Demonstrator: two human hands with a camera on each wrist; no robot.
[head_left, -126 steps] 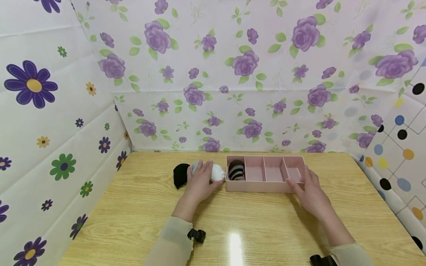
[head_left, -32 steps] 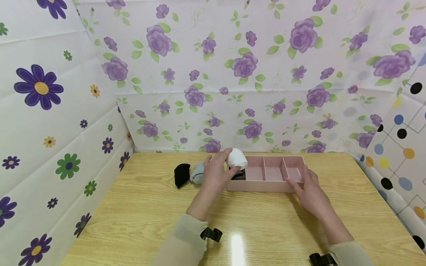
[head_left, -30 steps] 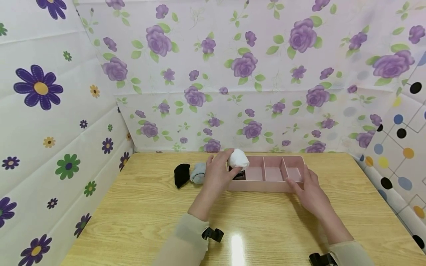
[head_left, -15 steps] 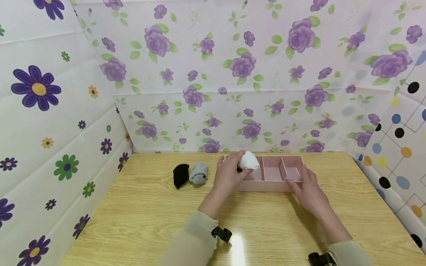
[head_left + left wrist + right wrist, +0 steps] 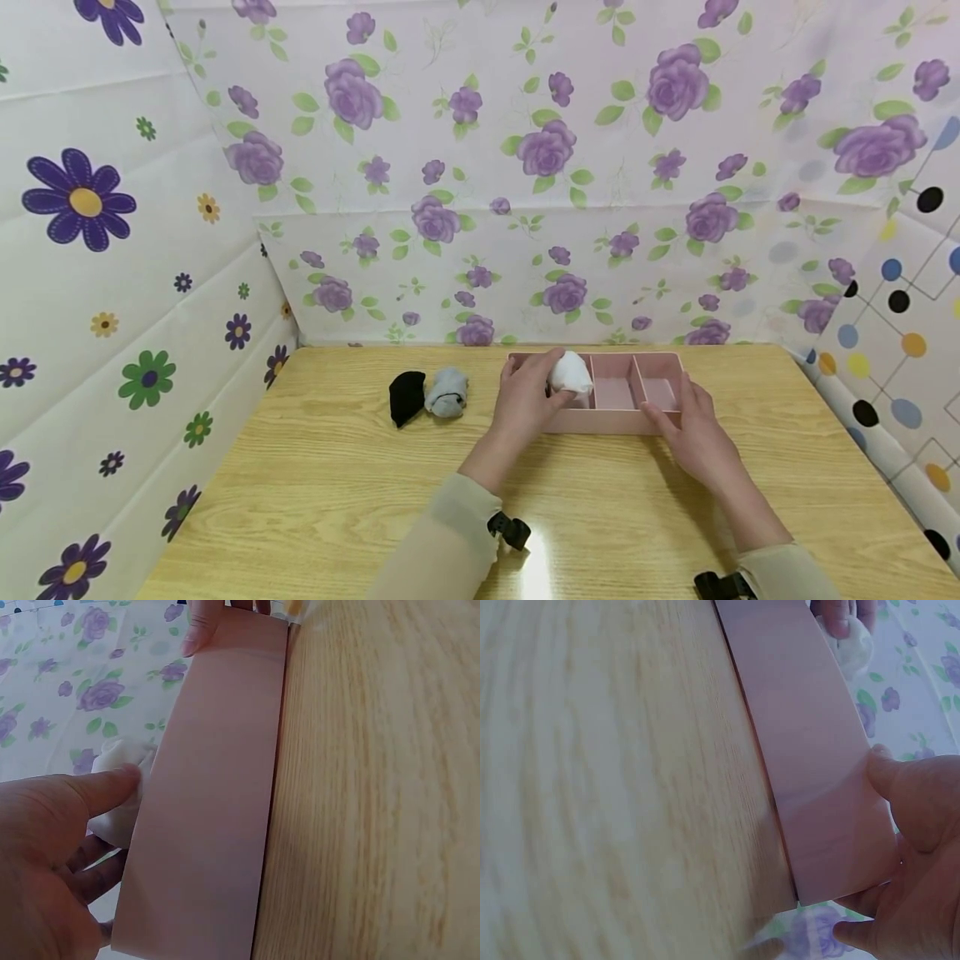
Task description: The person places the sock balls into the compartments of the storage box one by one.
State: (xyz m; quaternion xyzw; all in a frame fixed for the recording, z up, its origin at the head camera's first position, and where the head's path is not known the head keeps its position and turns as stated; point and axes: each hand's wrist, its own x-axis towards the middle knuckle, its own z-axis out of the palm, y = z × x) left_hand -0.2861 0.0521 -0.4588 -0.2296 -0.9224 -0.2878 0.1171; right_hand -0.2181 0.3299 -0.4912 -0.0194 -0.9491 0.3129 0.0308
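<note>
A rolled-up white sock is pinched between the thumb and fingers of my left hand, low at the second compartment from the left of a pink divided box. From the left wrist, the white sock shows just past the rim, with the thumb on its near side. My right hand grips the box's right end, thumb at the front rim and fingers round the end wall, as the right wrist view also shows. The leftmost compartment is mostly hidden behind my left hand.
Left of the box, a rolled-up grey sock and a black one lie side by side on the wooden table. Flower-printed cloth hangs behind the table's far edge, and patterned cloths stand at both sides.
My left hand has picked the white sock off the table, carried it right across the striped sock's compartment and lowered it at the second compartment. My right hand has stayed on the box.
</note>
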